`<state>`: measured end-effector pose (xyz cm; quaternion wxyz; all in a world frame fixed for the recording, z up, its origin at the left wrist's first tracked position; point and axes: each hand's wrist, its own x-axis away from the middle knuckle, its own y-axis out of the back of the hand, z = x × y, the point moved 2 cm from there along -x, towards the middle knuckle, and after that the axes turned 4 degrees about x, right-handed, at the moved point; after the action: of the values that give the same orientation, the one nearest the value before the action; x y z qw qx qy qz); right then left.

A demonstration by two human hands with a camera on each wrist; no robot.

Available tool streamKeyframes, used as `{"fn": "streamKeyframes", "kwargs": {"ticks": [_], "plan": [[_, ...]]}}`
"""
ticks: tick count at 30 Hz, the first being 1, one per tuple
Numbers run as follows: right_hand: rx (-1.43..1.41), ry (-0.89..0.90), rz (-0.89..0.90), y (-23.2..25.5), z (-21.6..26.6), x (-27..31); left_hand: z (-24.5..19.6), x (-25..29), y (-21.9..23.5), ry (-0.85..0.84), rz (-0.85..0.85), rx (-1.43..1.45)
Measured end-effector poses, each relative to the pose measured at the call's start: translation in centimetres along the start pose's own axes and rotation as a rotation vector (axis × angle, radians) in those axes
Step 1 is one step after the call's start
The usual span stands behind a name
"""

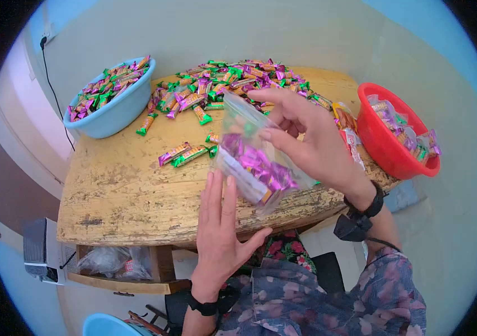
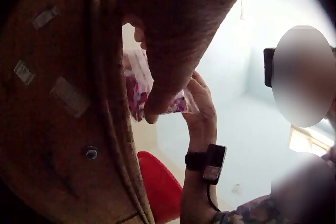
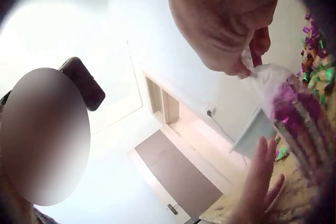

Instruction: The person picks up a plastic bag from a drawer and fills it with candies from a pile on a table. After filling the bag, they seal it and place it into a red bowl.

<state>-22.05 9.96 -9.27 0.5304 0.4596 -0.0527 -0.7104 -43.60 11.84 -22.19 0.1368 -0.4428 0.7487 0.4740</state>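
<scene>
A clear plastic bag [image 1: 256, 168] with several purple-wrapped snack bars inside leans over the front part of the wooden table. My right hand [image 1: 311, 134] pinches its upper edge between thumb and fingers; the right wrist view shows the gathered plastic [image 3: 257, 74] at the fingertips. Low at the table's front edge is my left hand [image 1: 219, 235], fingers straight and thumb spread, fingertips right by the bag's lower left side. Just beyond them, a few loose wrapped bars [image 1: 189, 156] lie on the wood.
A large heap of purple and green wrapped bars [image 1: 238, 84] covers the table's back. At the left stands a blue basin [image 1: 109, 120] full of bars; at the right, a red basin [image 1: 381, 148] holds filled bags. Below the tabletop, an open drawer [image 1: 165, 263] contains plastic bags.
</scene>
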Motion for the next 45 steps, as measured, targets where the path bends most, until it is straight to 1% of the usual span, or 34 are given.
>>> {"fn": "streamKeyframes", "kwargs": {"ticks": [3,6,9,10,12,15,16,19,21,22,23,25,26,29,30,33,36,39,41,42,45], "plan": [[0.078,0.141,0.053,0.7,0.8,-1.6,-0.3,0.1,0.6,0.015,-0.017,0.06],[0.069,0.05,0.18,0.9,-0.2,-2.1,-0.1,0.1,1.0,0.051,-0.016,0.102],[0.071,-0.03,0.119,0.6,-1.4,-1.8,-0.3,-0.2,1.0,0.072,-0.021,0.107],[0.027,-0.063,0.11,0.7,-1.3,-1.7,-0.5,-0.4,0.8,0.075,-0.024,0.106],[-0.062,-0.137,0.087,0.7,-0.9,-1.4,-1.6,-1.1,0.4,0.028,-0.047,0.128],[-0.185,-0.123,-0.019,0.7,-0.6,-0.9,-2.8,-2.3,0.0,0.002,-0.065,0.185],[-0.222,-0.126,-0.016,0.5,-0.4,-0.4,-3.1,-2.6,0.0,-0.001,-0.072,0.207],[-0.364,-0.145,-0.004,-0.7,0.3,1.5,-2.3,-2.8,-0.5,0.08,-0.114,0.31],[-0.506,-0.184,-0.003,-1.5,0.5,2.6,-1.2,-2.6,-0.8,0.281,-0.155,0.576],[-0.51,-0.17,0.025,-1.6,0.5,2.9,-0.7,-2.5,-0.9,0.319,-0.177,0.652],[-0.537,-0.155,-0.002,-1.6,0.6,3.0,-0.2,-2.4,-1.0,0.356,-0.202,0.728],[-0.585,-0.119,-0.059,-1.5,0.6,2.8,0.8,-2.7,-1.0,0.287,-0.265,0.776],[-0.447,-0.046,-0.149,-1.1,-0.4,2.8,1.3,-2.9,-1.1,0.302,-0.302,0.818],[-0.184,0.01,-0.308,1.0,-2.5,2.6,1.6,-3.8,-0.5,0.404,-0.28,1.046],[-0.2,-0.082,-0.207,1.6,-3.6,2.8,1.7,-4.0,-0.3,0.418,-0.275,1.058],[-0.235,-0.092,-0.193,-0.3,-7.0,3.9,3.2,-4.3,-0.5,0.38,-0.257,1.089],[-0.472,-0.125,-0.126,-1.8,-8.0,4.7,2.9,-5.1,-0.4,0.229,-0.189,1.121],[-0.618,-0.107,0.062,-2.0,-8.6,4.3,2.4,-5.8,0.2,0.171,-0.173,0.964],[-0.648,-0.085,0.031,-2.2,-8.2,4.5,1.9,-6.2,0.7,0.227,-0.154,0.799],[-0.66,-0.073,0.013,-2.2,-8.0,4.7,1.7,-6.4,0.9,0.252,-0.143,0.717],[-0.39,-0.164,0.01,-1.8,-8.4,5.6,3.5,-5.9,0.6,0.313,-0.173,0.707]]}}
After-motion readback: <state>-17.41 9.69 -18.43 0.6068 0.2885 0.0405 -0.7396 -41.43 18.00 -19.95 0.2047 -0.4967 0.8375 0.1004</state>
